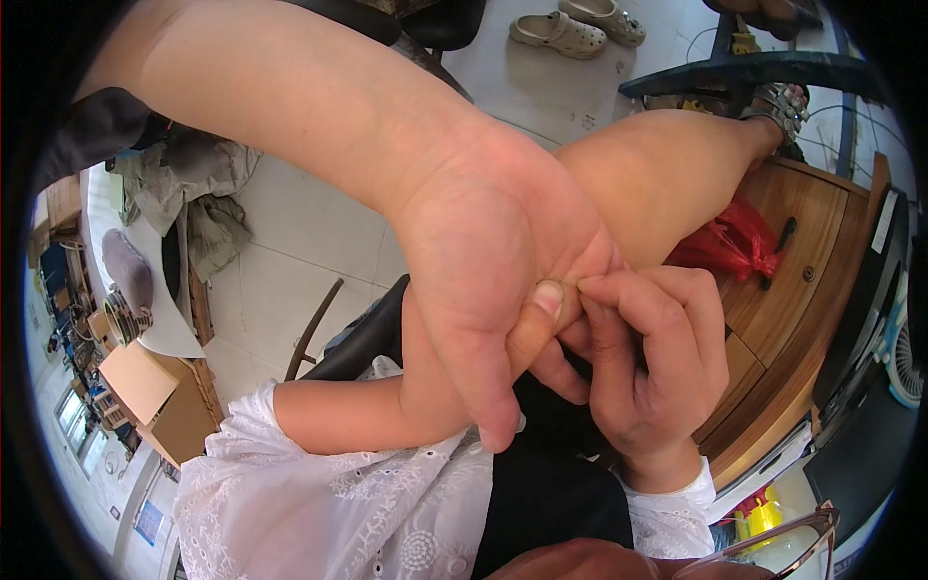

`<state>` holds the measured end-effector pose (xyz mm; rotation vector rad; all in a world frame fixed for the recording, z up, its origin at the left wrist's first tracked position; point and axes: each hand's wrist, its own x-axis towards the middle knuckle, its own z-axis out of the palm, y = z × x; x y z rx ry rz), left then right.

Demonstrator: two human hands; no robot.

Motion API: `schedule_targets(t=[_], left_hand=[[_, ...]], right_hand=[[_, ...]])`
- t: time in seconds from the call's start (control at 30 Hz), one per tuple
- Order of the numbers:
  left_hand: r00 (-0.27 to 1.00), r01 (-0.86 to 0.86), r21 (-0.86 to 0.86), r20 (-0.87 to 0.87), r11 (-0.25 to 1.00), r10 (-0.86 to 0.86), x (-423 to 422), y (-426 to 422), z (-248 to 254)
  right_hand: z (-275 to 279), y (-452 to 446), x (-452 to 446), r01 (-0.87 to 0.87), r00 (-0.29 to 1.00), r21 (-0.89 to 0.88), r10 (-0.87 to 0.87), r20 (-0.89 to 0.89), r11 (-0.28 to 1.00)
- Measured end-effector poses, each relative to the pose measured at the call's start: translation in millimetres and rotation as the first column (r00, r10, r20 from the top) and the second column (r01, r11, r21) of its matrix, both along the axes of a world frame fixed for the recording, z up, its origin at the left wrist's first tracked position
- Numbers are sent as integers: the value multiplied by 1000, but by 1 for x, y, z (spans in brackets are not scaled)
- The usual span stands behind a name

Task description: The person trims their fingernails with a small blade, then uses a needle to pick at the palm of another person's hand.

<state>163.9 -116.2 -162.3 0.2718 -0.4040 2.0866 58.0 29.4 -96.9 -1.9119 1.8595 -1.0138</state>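
Note:
Another person's bare arm (300, 106) reaches in from the upper left, and its hand (483, 251) lies palm up in front of me, thumb pointing down. My left hand (532, 329) is closed around that hand from below, its thumb pressed near the base of the fingers; most of my left hand is hidden behind the palm. On the other side, my right hand (657, 348) is closed in a pinch, thumb and index fingertips together at the palm's edge. Anything between those fingertips is too small to make out.
A bare leg (657, 174) with a sandal extends to the upper right. Clogs (561, 37) stand on the tiled floor (290, 290). A wooden drawer cabinet (783, 290) with a red plastic bag (739, 242) is at right. An open cardboard box (155, 396) is at left.

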Motion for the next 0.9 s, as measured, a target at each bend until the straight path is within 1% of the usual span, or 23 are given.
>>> schedule_targets(t=[0.07, 0.1, 0.2, 0.3, 0.4, 0.57, 0.63, 0.7, 0.8, 0.87, 0.9], left_hand=[[998, -12, 237, 66, 972, -4, 1, 2, -6], [996, 3, 170, 87, 985, -18, 0, -3, 0], [995, 9, 75, 97, 997, -16, 0, -7, 7], [998, -8, 52, 62, 999, 5, 1, -2, -1], [996, 34, -20, 79, 999, -33, 1, -5, 2], [964, 195, -190, 217, 962, -153, -4, -10, 15], [948, 225, -198, 270, 954, -167, -5, -10, 18], [949, 209, -141, 268, 968, -165, -3, -10, 16], [952, 158, 32, 262, 987, -160, 1, -8, 7], [952, 140, 90, 260, 986, -159, 3, -2, -3], [963, 107, 199, 223, 974, -152, 4, 4, -9]], right_hand=[[0, 0, 0, -7, 1000, 2, 7, 3, 1000], [0, 0, 0, -5, 1000, 0, 5, 5, 1000], [0, 0, 1, -7, 1000, -8, 7, 6, 1000], [1, -1, 1, -6, 1000, -1, 6, 7, 1000], [2, -1, 2, -2, 1000, 10, 2, 11, 1000], [2, -2, 2, 1, 1000, 15, -2, 26, 1000], [2, -3, 1, -14, 999, 26, 13, 41, 1000], [2, -2, 1, -11, 999, 30, 9, 52, 999], [3, -2, 1, -9, 998, 39, 7, 67, 999], [3, -2, 1, -12, 998, 43, 8, 70, 999], [2, -3, 0, -13, 998, 36, 11, 67, 999]])
